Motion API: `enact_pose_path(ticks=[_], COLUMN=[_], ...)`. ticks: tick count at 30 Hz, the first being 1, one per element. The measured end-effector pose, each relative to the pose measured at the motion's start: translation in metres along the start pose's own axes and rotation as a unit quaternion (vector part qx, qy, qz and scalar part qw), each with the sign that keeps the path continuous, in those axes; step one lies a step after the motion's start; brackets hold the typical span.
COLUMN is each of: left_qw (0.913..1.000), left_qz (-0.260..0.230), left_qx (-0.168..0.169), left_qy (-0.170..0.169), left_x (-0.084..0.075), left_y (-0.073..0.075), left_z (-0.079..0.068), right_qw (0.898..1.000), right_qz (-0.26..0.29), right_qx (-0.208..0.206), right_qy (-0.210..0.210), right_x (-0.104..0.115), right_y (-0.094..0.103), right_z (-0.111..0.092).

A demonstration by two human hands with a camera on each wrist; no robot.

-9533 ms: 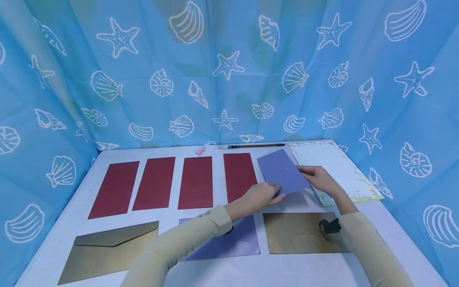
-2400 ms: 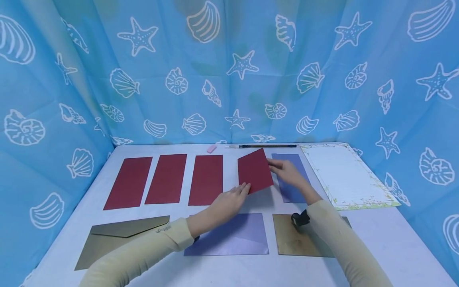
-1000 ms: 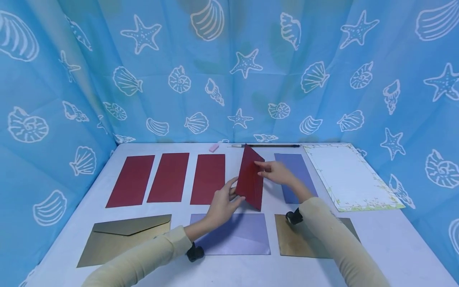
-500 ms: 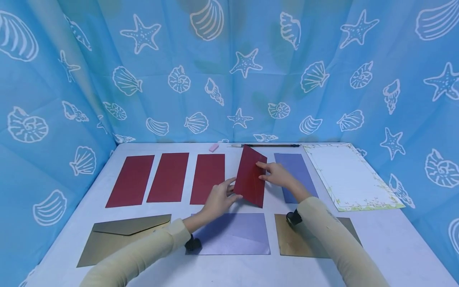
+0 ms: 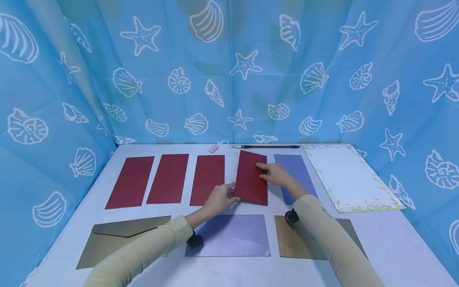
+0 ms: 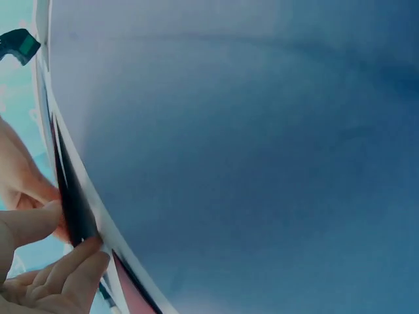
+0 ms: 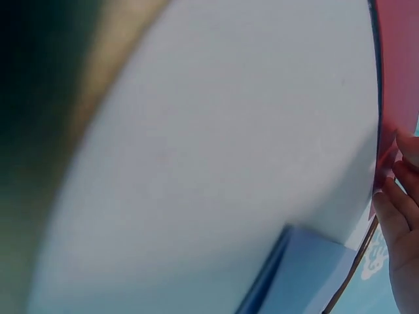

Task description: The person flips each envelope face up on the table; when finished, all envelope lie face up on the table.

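A red envelope is held between both hands, slightly tilted just over the table, fourth in the row of red ones. My left hand pinches its lower left edge between thumb and fingers. At the right edge, my right hand grips it, thumb and fingers on either side. In the left wrist view the envelope appears edge-on and dark, fingers of both hands around it. The right wrist view catches part of the red envelope with the right hand on its edge.
Three more red envelopes lie to the left, and a small purple envelope to the right. In front are a gold envelope, a large purple one and another gold one. Behind: eraser, brush; right: bordered paper.
Earlier both hands held a small purple envelope, which now lies flat. They then lifted the red envelope and stood it on edge; over the last half second it has tipped down flatter.
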State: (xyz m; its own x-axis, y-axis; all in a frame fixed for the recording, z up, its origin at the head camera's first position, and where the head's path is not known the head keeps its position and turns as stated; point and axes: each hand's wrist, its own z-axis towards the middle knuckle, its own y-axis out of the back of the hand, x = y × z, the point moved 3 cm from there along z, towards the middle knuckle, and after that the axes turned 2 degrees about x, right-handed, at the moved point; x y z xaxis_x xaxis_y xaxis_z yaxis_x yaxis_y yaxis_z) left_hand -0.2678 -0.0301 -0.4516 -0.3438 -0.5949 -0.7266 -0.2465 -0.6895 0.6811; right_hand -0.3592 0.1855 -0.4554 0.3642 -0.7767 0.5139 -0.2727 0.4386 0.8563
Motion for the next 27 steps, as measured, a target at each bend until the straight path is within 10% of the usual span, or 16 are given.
enact_pose_path(ticks=[10,18,27], left_qw=[0.9966,0.952,0.9457], left_qz=[0.041,0.189,0.199], left_qx=[0.05,0.176,0.178], left_qy=[-0.05,-0.164,-0.185], left_x=[-0.002,-0.005,-0.009], left_y=[0.005,0.007,0.001], left_z=[-0.006,-0.01,-0.015], right_qw=[0.999,0.988,0.989], right_qz=[-0.016,-0.111,-0.097], right_qx=[-0.017,0.061,0.072], right_qy=[0.041,0.086,0.084], right_x=[0.004,0.02,0.017], right_y=[0.002,0.009,0.002], right_z=[-0.016,-0.039,-0.051])
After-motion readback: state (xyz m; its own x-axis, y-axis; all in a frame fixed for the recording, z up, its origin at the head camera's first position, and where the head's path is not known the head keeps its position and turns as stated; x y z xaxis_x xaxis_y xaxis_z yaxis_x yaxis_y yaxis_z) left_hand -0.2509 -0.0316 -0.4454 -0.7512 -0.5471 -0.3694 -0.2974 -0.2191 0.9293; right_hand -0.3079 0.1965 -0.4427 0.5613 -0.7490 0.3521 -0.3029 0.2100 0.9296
